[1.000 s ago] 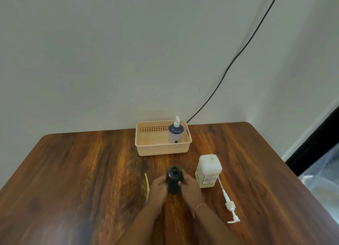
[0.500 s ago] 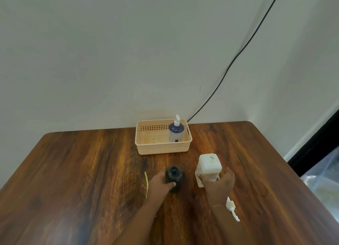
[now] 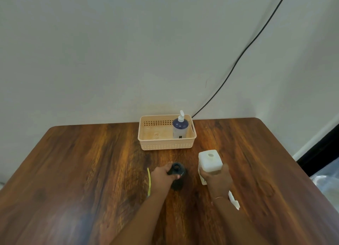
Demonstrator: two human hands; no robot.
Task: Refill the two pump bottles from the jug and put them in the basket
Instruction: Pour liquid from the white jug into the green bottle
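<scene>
On the wooden desk (image 3: 91,162) the left hand (image 3: 161,177) wraps the neck of a dark pump bottle (image 3: 177,177) that stands upright with its mouth open and no pump fitted; its fingers (image 3: 169,171) are closed around the bottle just below the opening. The right hand (image 3: 217,178) grips the near side of the white jug (image 3: 210,160), fingers clenched on its body, and the jug stands just to the right of the dark bottle, apart from it. Whether the jug's base rests on the desk or is slightly raised cannot be told. A white pump head (image 3: 233,201) lies on the desk beside the right wrist, partly hidden by the forearm. A thin yellow strip (image 3: 149,182) lies just left of the left hand. Toward the far edge sits the beige basket (image 3: 166,145), and inside it, at its right end, a blue pump bottle (image 3: 180,128) stands upright with its white pump on. A black cable (image 3: 238,59) runs down the wall behind the basket.
</scene>
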